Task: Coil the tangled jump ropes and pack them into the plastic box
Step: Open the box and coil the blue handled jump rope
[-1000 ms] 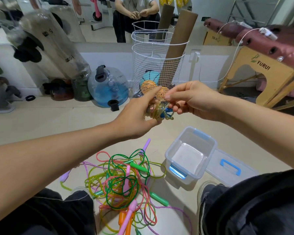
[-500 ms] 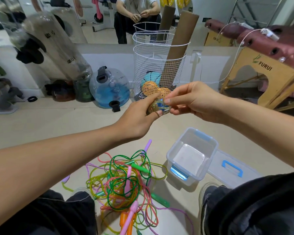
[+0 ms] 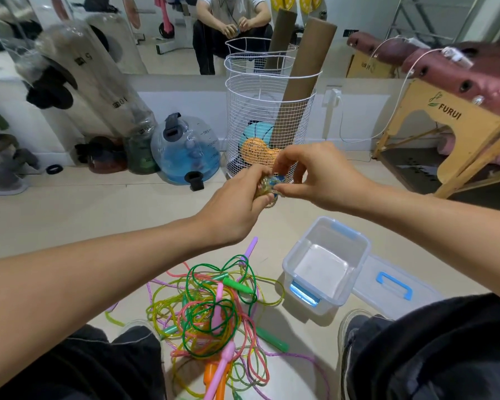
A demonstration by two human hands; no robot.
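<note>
Left: clear weight bags lean against the wall, a blue water jug on the floor beside them

Centre back: white wire basket with cardboard tubes standing in it and balls at the bottom

Left hand raised in front of the basket, fingers curled round a small coiled rope, yellowish with a blue bit showing. The coil sits in the crook of that hand, mostly covered by the thumb and fingers

Right hand meets it from the other side, thumb and fingertips pinching the coil's right edge. Both hands grasp the same bundle, held in the air well above the floor

Below the hands, on the floor between the knees: tangled ropes in a loose heap, green, yellow, pink, purple and orange cords crossing one another, handles poking out

Right of the heap: box, clear plastic with blue latches, open, nothing visible inside. Its lid lies flat on the floor just beside it, touching or nearly so

Far right: wooden massage bed with maroon padding
</note>
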